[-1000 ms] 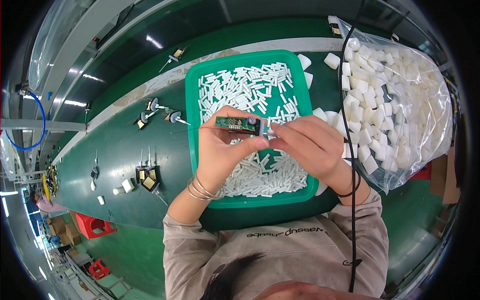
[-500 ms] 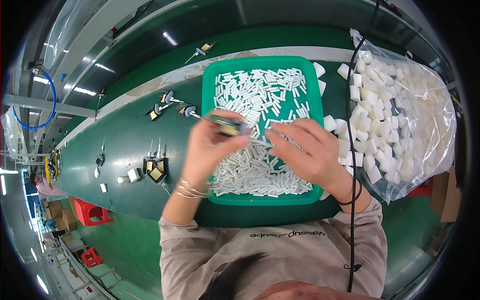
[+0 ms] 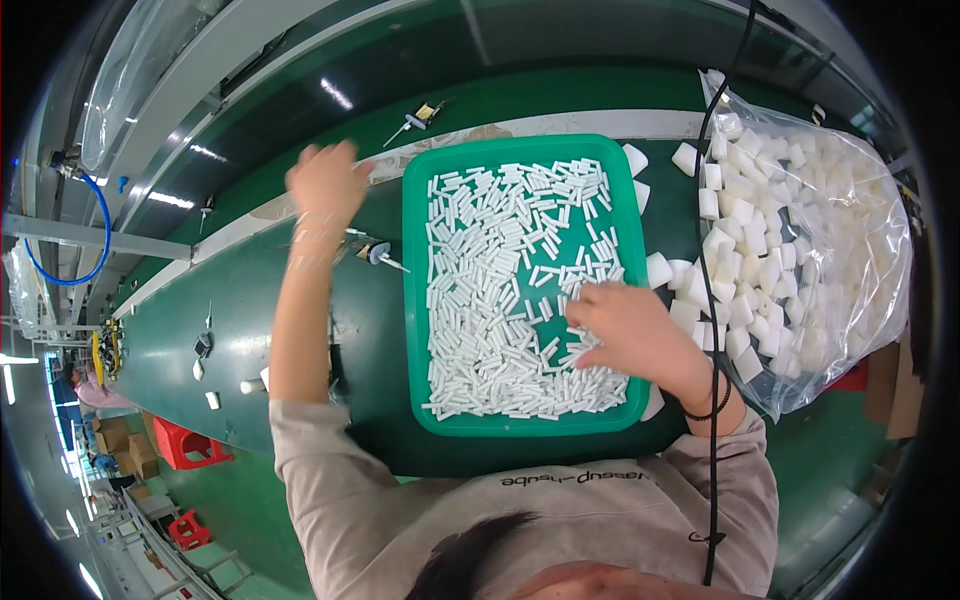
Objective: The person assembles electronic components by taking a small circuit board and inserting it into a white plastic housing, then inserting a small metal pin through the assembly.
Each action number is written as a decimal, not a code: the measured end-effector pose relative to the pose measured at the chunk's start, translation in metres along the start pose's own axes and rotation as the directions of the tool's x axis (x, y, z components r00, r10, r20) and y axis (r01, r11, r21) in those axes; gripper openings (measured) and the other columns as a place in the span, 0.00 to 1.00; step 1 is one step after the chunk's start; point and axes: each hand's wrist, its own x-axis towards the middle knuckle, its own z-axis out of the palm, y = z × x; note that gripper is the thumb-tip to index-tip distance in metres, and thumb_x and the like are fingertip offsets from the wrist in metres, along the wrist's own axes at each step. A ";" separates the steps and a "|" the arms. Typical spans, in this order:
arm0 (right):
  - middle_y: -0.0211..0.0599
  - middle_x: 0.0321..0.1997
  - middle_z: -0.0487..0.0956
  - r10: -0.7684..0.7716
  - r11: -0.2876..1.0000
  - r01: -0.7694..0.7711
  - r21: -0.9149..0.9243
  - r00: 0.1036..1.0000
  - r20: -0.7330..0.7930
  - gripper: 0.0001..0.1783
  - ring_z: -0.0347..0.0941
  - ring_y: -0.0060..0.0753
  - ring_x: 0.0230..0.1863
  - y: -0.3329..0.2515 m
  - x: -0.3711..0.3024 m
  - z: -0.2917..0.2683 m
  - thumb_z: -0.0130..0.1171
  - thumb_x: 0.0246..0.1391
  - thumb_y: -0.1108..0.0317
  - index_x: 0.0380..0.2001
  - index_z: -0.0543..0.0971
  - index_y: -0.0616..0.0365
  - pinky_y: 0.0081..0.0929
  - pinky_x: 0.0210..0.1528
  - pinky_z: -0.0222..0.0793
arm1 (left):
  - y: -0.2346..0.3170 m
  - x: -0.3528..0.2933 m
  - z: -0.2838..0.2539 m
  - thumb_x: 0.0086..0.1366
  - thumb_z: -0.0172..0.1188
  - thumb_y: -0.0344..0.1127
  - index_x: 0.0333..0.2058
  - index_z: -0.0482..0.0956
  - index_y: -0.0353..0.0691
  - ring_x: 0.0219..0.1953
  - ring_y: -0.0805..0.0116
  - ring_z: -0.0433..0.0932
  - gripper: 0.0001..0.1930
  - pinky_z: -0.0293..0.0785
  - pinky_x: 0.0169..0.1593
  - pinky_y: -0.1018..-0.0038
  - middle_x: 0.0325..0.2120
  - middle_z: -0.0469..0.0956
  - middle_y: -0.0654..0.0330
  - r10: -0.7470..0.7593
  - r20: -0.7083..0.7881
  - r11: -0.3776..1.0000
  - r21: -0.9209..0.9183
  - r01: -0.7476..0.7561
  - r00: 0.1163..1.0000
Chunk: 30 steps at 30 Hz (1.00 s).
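Observation:
My right hand reaches over the right side of a green tray. Thumb and fingers are apart, with fingertips at the short white tubes spread across the tray; nothing shows between them. Beyond the tray's left side, my left hand is raised near the pale rail in front of the far belt. Motion smears its fingers, so whether it holds anything is hidden. Just below it lies a small black part with a thin pale shaft. A similar black-and-gold part lies on the far belt.
A clear plastic bag of white foam-like plugs fills the right side, some plugs spilling toward the tray. A black cable hangs down across the view. Another small dark part and loose white pieces lie on the left bench. Red stools stand beyond.
My left hand has moved away left and up from above the tray; the black-and-gold part it held is no longer visible there. My right hand has lowered to the tubes.

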 end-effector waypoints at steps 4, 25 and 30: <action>0.33 0.27 0.71 -0.069 0.996 0.072 -0.049 0.996 0.058 0.13 0.70 0.38 0.34 0.002 0.003 0.014 0.63 0.33 0.67 0.24 0.71 0.56 0.32 0.32 0.65 | 0.055 0.076 0.036 0.54 0.53 0.53 0.44 0.72 0.42 0.44 0.57 0.71 0.25 0.69 0.44 0.66 0.41 0.73 0.54 -0.060 0.162 0.992 -0.099 0.077 0.985; 0.31 0.23 0.77 0.100 0.622 0.227 0.750 0.927 -0.363 0.05 0.74 0.23 0.24 -0.011 0.005 -0.020 0.58 0.44 0.73 0.28 0.77 0.58 0.17 0.25 0.67 | 0.087 -0.104 -0.079 0.46 0.63 0.29 0.35 0.69 0.33 0.37 0.62 0.77 0.17 0.77 0.32 0.76 0.35 0.75 0.46 0.086 0.053 -0.542 -0.835 0.092 0.995; 0.35 0.31 0.77 0.211 0.359 0.264 0.895 0.911 -0.353 0.06 0.72 0.17 0.27 -0.012 -0.001 -0.023 0.56 0.48 0.76 0.32 0.78 0.63 0.11 0.24 0.69 | 0.093 -0.118 -0.079 0.45 0.66 0.30 0.34 0.67 0.31 0.38 0.60 0.77 0.20 0.78 0.32 0.75 0.32 0.75 0.47 0.073 -0.032 -0.620 -0.784 0.020 0.997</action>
